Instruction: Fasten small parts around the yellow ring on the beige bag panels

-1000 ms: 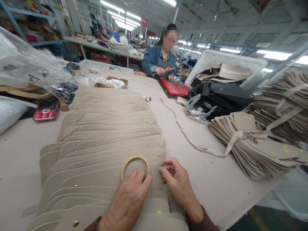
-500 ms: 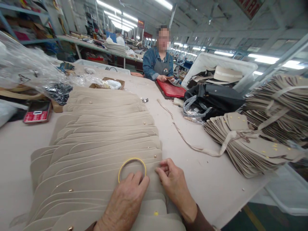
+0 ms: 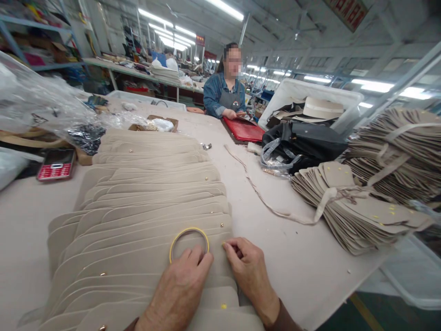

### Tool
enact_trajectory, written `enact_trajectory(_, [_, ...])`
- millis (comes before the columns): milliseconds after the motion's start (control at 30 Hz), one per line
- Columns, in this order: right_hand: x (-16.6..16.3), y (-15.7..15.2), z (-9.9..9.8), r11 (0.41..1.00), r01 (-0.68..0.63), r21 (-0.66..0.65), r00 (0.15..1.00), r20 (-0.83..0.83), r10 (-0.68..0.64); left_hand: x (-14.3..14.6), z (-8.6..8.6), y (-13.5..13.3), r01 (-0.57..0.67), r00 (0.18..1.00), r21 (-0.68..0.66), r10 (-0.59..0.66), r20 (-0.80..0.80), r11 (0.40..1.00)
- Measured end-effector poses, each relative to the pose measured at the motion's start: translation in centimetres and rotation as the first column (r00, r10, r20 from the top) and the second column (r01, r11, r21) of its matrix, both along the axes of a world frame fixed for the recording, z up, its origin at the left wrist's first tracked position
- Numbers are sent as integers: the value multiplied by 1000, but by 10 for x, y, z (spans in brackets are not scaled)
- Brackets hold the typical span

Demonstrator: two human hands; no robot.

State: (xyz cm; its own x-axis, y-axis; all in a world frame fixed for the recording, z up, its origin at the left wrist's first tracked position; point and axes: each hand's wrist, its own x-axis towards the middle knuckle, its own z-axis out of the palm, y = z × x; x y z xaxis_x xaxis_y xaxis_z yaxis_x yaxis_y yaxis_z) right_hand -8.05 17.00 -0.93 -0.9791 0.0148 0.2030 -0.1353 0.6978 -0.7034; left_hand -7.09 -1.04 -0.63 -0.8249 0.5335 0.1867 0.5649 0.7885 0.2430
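Observation:
A long overlapping row of beige flap pieces (image 3: 151, 197) with small gold studs lies down the table (image 3: 275, 257) in front of me. A yellow roll of tape (image 3: 189, 242) rests on the nearest pieces. My left hand (image 3: 179, 289) lies over the roll's near edge, fingers curled on it. My right hand (image 3: 246, 269) is just right of the roll, fingers pinched together at the edge of a beige piece, on something too small to make out.
Tied bundles of beige pieces (image 3: 347, 207) are stacked at the right, with a black bag (image 3: 310, 145) behind them. A red phone (image 3: 56, 164) and plastic bags (image 3: 41, 105) lie at the left. A person in a denim jacket (image 3: 223, 94) works at a red mat (image 3: 245, 129) at the far end.
My hands have stayed on the roll and the beige piece; the right fingers shifted slightly. The far person lowered a tool and now has both hands at the red mat. The view drifted a little.

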Motion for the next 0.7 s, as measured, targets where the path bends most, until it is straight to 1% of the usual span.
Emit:
enact_trajectory(100, [-4,2,2,1000,-10,27,1000,-8,10,-6,2,-9,-20,989,126,38,-144,992])
enact_trajectory(167, [-5,6,2,999,32,11,999,-40,-32,-11,5,-17,-51,965,151,87,-245,987])
enact_trajectory(200, [-5,8,2,998,61,-18,997,-40,-61,-13,6,-19,-67,957,146,105,-270,987])
enact_trajectory(267, [-3,12,2,990,98,-105,995,12,-97,-17,8,-23,-79,954,129,112,-276,988])
enact_trajectory(367, [0,15,3,970,95,-222,992,100,-75,-19,9,-23,-85,958,118,114,-263,989])
enact_trajectory(467, [7,15,9,961,89,-262,991,122,-58,-18,8,-20,-98,948,109,126,-291,989])
enact_trajectory(567, [18,16,14,965,55,-255,979,204,-2,-17,9,-20,-101,949,98,125,-289,990])
enact_trajectory(633, [27,20,14,966,9,-257,952,297,71,-17,11,-22,-86,951,102,112,-287,991])
enact_trajectory(700, [33,27,14,959,-56,-279,908,386,165,-17,15,-24,-57,946,139,98,-309,989])
